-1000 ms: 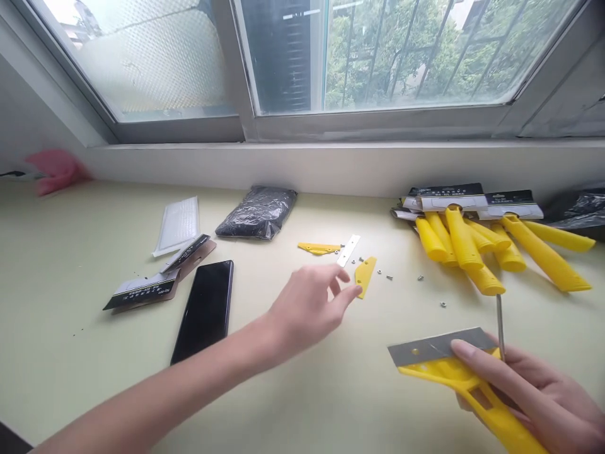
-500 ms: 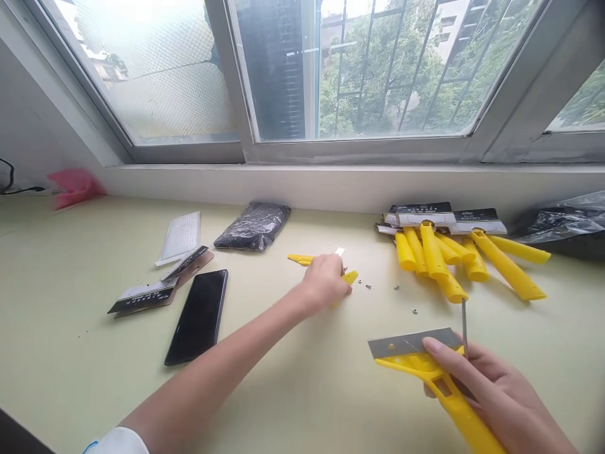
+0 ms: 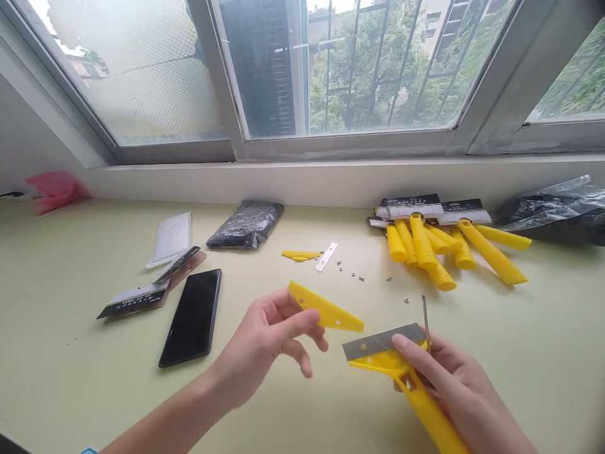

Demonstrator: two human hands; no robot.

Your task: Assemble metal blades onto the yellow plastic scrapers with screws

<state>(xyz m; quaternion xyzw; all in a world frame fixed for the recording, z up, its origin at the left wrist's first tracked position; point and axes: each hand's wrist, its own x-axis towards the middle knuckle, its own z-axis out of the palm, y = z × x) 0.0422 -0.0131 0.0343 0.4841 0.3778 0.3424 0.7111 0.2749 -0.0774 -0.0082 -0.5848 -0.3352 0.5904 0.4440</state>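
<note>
We pinch a yellow plastic plate between the thumb and fingers of our left hand; it reaches out to the right past our fingertips, tilted down, its tip just beside the steel blade but apart from it. Our right hand grasps a yellow scraper, thumb pressed on the blade along its head, the handle slanting down below our palm. A thin metal rod sticks up from behind that thumb. Beyond our hands, on the pale table, we see a second yellow plate touching a loose blade, with small screws and nuts scattered to their right, near a pile of yellow handles
</note>
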